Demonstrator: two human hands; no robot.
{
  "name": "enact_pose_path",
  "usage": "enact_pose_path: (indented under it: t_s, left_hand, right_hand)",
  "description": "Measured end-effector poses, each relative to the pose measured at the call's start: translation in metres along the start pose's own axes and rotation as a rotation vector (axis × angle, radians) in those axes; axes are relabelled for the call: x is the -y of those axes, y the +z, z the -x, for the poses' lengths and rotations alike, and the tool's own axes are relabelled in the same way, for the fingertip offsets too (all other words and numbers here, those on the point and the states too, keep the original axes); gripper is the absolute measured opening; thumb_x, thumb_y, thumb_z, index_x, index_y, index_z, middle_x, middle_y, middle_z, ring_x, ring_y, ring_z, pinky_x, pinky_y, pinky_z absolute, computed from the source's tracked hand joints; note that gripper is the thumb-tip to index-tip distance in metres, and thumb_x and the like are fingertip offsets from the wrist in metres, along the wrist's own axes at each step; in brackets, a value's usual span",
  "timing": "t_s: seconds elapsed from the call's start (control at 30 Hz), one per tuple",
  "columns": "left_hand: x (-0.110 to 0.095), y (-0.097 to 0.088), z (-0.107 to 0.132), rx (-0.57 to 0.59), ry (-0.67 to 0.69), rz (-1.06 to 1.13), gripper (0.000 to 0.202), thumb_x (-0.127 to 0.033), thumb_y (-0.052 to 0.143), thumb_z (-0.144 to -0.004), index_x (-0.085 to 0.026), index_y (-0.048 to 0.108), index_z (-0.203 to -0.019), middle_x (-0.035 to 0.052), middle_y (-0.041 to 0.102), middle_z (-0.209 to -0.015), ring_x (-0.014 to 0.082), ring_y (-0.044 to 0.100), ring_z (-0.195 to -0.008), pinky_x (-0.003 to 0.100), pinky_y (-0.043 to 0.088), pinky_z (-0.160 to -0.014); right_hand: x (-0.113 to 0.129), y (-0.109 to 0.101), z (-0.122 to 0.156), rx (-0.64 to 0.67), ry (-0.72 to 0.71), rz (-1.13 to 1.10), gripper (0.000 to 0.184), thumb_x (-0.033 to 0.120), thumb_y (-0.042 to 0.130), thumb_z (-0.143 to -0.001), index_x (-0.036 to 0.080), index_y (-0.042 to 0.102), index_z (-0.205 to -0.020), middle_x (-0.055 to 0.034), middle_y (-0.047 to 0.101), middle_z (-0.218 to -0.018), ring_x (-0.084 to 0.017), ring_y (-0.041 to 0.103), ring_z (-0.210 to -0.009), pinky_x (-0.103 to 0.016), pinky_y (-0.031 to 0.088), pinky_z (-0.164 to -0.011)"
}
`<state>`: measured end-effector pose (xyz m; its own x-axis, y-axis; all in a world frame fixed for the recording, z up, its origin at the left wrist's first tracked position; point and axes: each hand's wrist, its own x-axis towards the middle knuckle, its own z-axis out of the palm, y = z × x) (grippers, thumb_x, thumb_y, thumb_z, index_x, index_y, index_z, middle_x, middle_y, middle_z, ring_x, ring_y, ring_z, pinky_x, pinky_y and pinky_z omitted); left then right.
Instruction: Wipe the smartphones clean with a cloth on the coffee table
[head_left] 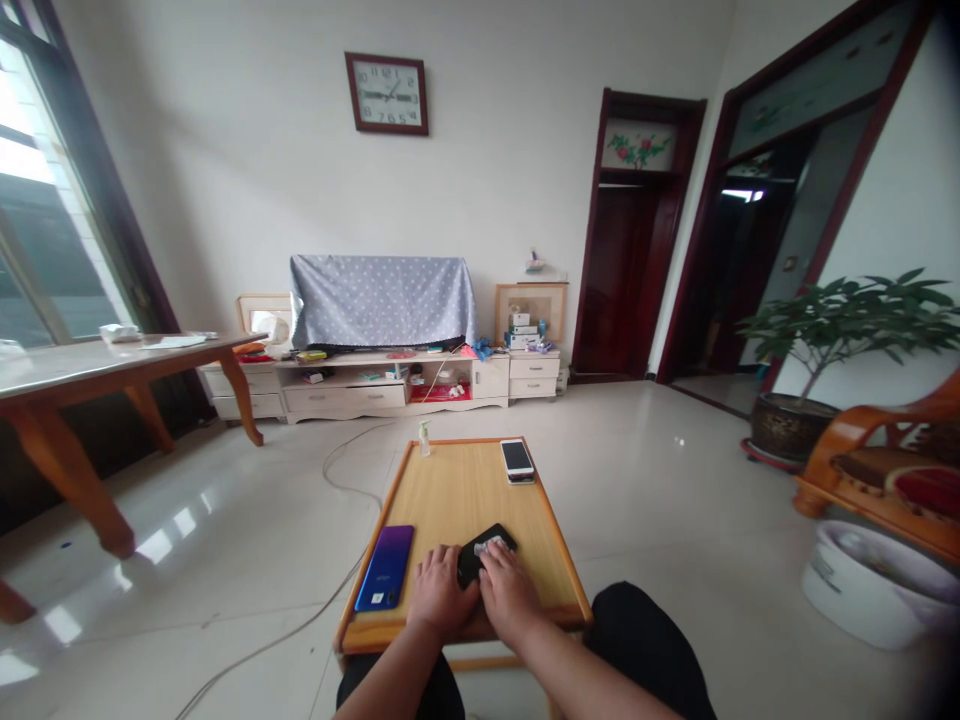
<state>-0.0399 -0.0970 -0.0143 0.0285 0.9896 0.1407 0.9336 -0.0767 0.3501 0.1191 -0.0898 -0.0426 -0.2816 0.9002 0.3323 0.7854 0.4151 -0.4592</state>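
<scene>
A black smartphone (469, 562) lies tilted on the small wooden table in front of me. My left hand (441, 592) is at its left lower edge, steadying it with the thumb side while the other fingers rest downward beside it. With bent fingertips, my right hand (510, 592) presses a small whitish wipe (489, 544) against the phone's upper face. Part of the phone is hidden under both hands. To the left lies a blue-purple phone (385, 568), back side up. At the far right corner, a white phone (517, 457) rests on top of another phone.
A small clear pump bottle (424, 440) stands at the far left corner of the wooden table (450, 480). A cable (300, 628) runs across the floor on the left. To the right are a white bucket (855, 590), a wooden chair (847, 440) and a potted plant (795, 428).
</scene>
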Motion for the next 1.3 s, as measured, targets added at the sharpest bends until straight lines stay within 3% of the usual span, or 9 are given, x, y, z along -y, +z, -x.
enact_pose_path:
  t_s: [0.27,0.6,0.73,0.87,1.13,1.3]
  left_hand:
    - [0.002,0.005,0.0,0.014,-0.035,-0.022,0.055,-0.047,0.057,-0.078,-0.026,0.05,-0.128,0.0068,0.055,-0.129,0.0255,0.045,-0.122,0.036,0.028,-0.104]
    - [-0.001,-0.001,0.006,0.031,-0.076,-0.038,0.061,-0.049,0.057,-0.075,-0.025,0.05,-0.13,0.0083,0.054,-0.132,0.0275,0.044,-0.126,0.038,0.028,-0.106]
    - [-0.004,-0.007,0.009,0.012,-0.079,-0.054,0.062,-0.053,0.052,-0.078,-0.023,0.049,-0.133,0.0096,0.053,-0.135,0.0283,0.044,-0.127,0.039,0.028,-0.106]
    - [-0.005,-0.007,0.007,0.005,-0.087,-0.089,0.062,-0.056,0.048,-0.08,-0.023,0.05,-0.133,0.0101,0.055,-0.134,0.0283,0.045,-0.127,0.04,0.028,-0.107]
    - [-0.005,-0.003,0.006,0.017,-0.093,-0.148,0.069,-0.062,0.045,-0.079,-0.023,0.048,-0.137,0.0104,0.053,-0.138,0.0282,0.044,-0.129,0.041,0.029,-0.108]
    - [-0.003,-0.001,0.001,0.04,-0.115,-0.167,0.071,-0.057,0.049,-0.075,-0.024,0.048,-0.138,0.0104,0.052,-0.14,0.0292,0.043,-0.131,0.044,0.028,-0.109]
  right_hand:
    - [-0.004,0.003,0.001,-0.019,-0.02,-0.055,0.046,0.023,0.036,-0.096,0.018,0.053,-0.139,-0.0102,0.054,-0.142,-0.024,0.04,-0.138,-0.043,0.032,-0.116]
    - [-0.01,-0.006,0.004,0.015,-0.008,-0.073,0.041,0.026,0.038,-0.096,0.022,0.063,-0.128,-0.0051,0.057,-0.14,-0.02,0.044,-0.136,-0.035,0.033,-0.115]
    - [-0.001,-0.006,0.001,-0.019,0.041,-0.048,0.045,0.028,0.035,-0.097,0.019,0.059,-0.133,-0.0093,0.058,-0.138,-0.023,0.046,-0.134,-0.039,0.036,-0.112]
    - [0.006,-0.004,-0.002,-0.035,0.065,-0.033,0.044,0.033,0.036,-0.097,0.02,0.062,-0.131,-0.0101,0.056,-0.14,-0.027,0.045,-0.135,-0.045,0.031,-0.115]
    - [0.004,-0.014,0.007,0.021,-0.027,-0.091,0.042,0.035,0.035,-0.099,0.026,0.063,-0.129,-0.006,0.056,-0.141,-0.025,0.045,-0.135,-0.04,0.032,-0.114]
    - [0.0,-0.016,-0.001,0.038,0.025,-0.089,0.042,0.035,0.036,-0.097,0.026,0.064,-0.127,-0.007,0.058,-0.139,-0.026,0.047,-0.134,-0.042,0.035,-0.113]
